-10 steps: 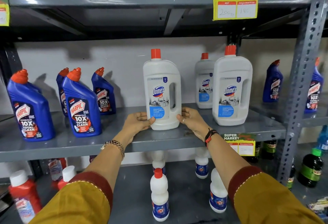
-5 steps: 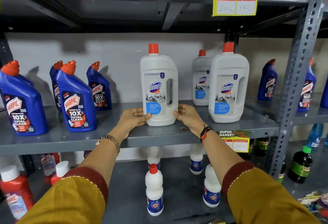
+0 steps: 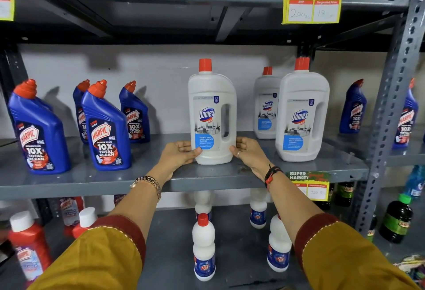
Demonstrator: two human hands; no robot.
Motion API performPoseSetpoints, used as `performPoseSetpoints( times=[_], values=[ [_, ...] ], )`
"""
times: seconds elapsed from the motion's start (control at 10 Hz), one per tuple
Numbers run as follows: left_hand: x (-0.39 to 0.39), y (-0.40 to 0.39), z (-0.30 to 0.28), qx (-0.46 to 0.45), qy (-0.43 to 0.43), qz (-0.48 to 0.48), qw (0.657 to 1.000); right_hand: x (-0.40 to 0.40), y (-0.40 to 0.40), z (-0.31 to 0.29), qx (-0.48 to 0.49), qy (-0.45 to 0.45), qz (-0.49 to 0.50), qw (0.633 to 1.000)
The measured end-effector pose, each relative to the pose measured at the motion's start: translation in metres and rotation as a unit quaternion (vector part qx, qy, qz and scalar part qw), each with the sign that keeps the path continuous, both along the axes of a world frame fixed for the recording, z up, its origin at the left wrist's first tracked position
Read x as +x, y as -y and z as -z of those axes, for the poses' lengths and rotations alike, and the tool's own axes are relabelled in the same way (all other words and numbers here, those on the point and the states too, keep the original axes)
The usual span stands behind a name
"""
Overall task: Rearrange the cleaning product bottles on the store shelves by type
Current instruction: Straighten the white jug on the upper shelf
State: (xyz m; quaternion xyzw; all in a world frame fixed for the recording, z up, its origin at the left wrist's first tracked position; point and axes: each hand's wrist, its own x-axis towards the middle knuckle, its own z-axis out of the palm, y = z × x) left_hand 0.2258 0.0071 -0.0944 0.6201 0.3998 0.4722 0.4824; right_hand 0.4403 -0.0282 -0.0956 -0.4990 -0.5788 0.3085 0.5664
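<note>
A white Domex bottle [image 3: 212, 115] with a red cap stands upright on the grey middle shelf [image 3: 138, 174]. My left hand [image 3: 178, 155] holds its lower left side, thumb on the label. My right hand [image 3: 249, 154] presses against its lower right side. Two more Domex bottles [image 3: 301, 117] stand to the right, one behind the other. Several blue Harpic bottles [image 3: 107, 128] stand on the left of the same shelf.
More Harpic bottles [image 3: 353, 108] stand on the neighbouring shelf at the right, past a grey upright post [image 3: 391, 105]. Below are white bottles [image 3: 203, 248], red bottles [image 3: 27, 243] and dark bottles [image 3: 395, 220]. Yellow price tags [image 3: 311, 4] hang from the shelf edges.
Both hands stay on the base of the Domex bottle, which stands in about the same place. The view has shifted slightly.
</note>
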Motion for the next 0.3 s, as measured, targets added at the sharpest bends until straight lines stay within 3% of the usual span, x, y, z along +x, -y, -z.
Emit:
performPoseSetpoints(
  times=[0.1,0.2,0.3],
  values=[
    [0.001,0.008,-0.001,0.064,-0.049,-0.035,0.996,-0.002,0.005,-0.002,0.016,0.003,0.008,1.0],
    [-0.001,0.026,-0.006,0.289,-0.151,-0.161,0.932,-0.005,0.02,-0.008,0.122,0.117,0.121,0.978],
    [-0.005,0.036,-0.022,0.426,-0.231,-0.25,0.838,-0.002,0.031,-0.025,0.242,0.209,0.215,0.923]
  ],
)
